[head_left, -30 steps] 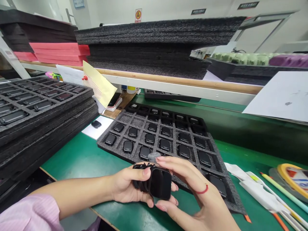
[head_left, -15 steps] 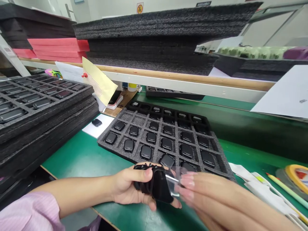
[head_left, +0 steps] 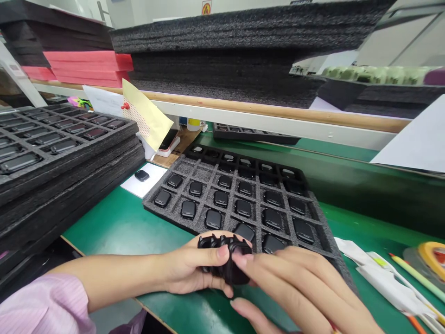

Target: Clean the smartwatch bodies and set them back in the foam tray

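My left hand point(head_left: 182, 268) is closed round several black smartwatch bodies point(head_left: 239, 273) stacked face to back, with the thumb across their edges. The outermost one turns its glossy dark face to the right. My right hand point(head_left: 299, 287) has a fingertip on that face, and its thumb hangs apart below; the fingers are spread and hold nothing I can see. Just beyond the hands lies a black foam tray point(head_left: 191, 172), with similar watch bodies in many of its compartments.
Stacked foam trays point(head_left: 114, 148) stand at the left. One watch body point(head_left: 142, 175) rests on white paper point(head_left: 153, 175). A shelf point(head_left: 243, 115) carrying black foam crosses the back. White strips point(head_left: 380, 273), a pencil point(head_left: 419, 276) and tape rolls point(head_left: 433, 255) lie at the right.
The clear film that my right fingers pinched at the front watch body is out of sight. My right hand has moved left and its fingers have spread onto the watch face.
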{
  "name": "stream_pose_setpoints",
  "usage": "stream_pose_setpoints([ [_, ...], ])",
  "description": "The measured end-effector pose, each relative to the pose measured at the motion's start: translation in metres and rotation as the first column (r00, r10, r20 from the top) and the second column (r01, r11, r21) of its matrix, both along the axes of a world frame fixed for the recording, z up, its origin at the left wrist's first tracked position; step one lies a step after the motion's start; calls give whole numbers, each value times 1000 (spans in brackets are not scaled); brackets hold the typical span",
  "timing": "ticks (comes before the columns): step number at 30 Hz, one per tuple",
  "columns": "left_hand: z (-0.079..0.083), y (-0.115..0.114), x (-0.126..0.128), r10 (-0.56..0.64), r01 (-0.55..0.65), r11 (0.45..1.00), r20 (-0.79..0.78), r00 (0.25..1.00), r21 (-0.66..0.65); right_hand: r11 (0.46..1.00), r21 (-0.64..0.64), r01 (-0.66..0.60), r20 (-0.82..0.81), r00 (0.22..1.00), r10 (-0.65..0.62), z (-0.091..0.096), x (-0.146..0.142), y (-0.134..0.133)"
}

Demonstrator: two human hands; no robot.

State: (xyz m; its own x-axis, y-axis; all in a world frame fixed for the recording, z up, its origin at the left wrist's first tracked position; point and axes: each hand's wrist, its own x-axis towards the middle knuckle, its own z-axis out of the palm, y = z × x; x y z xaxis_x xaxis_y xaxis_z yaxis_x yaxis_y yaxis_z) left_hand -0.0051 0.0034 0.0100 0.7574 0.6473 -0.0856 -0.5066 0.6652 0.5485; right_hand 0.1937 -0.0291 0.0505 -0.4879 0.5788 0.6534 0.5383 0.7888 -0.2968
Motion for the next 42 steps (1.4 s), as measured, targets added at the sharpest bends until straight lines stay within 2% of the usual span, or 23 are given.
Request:
stream_pose_setpoints([
  [1, 0, -1, 1, 6, -5, 1000, -21, 1000, 20, 1000, 4, 0, 24, 1000, 0, -2, -2, 3],
  [4, -1, -3, 3, 27, -24, 999, -99, 995, 26, 993, -117, -22, -6, 1000, 21, -7, -8, 7],
  [9, -5, -4, 4, 70, -81, 990, -98, 993, -111, 969, -237, -65, -141, 989, 32, -7, -7, 10],
  [11, -6, -3, 2, 23, -32, 991, -73, 997, -133, 965, -250, -75, -179, 983, 30, -6, -5, 13],
  [15, -8, -1, -1, -155, 151, 982, -29, 988, -114, 970, -237, -53, -177, 984, 10, -6, -6, 17],
  [17, -8, -1, -2, -175, 173, 978, -8, 984, -113, 970, -238, -56, -173, 985, 15, -7, -7, 18],
  [23, -5, 0, -2, -180, 179, 975, 6, 984, -132, 969, -239, -68, -179, 983, 24, -4, -9, 14],
  [28, -6, 0, -1, -146, 148, 985, 32, 989, -86, 939, -314, -141, -258, 964, 58, -3, -10, 12],
  [33, -9, 0, 1, -101, 104, 993, 41, 994, -61, 891, -442, -103, -360, 930, -71, -4, -10, 14],
  [35, -8, -1, 1, -102, 104, 992, 38, 994, -71, 902, -424, -87, -340, 938, -69, -4, -9, 15],
  [39, -4, -2, 1, -93, 88, 992, -44, 995, -89, 981, -186, -61, -151, 988, 33, -4, -8, 14],
  [42, -5, -3, 2, -70, 61, 995, -109, 992, -82, 996, -77, -48, -48, 998, 44, 0, -4, 17],
])
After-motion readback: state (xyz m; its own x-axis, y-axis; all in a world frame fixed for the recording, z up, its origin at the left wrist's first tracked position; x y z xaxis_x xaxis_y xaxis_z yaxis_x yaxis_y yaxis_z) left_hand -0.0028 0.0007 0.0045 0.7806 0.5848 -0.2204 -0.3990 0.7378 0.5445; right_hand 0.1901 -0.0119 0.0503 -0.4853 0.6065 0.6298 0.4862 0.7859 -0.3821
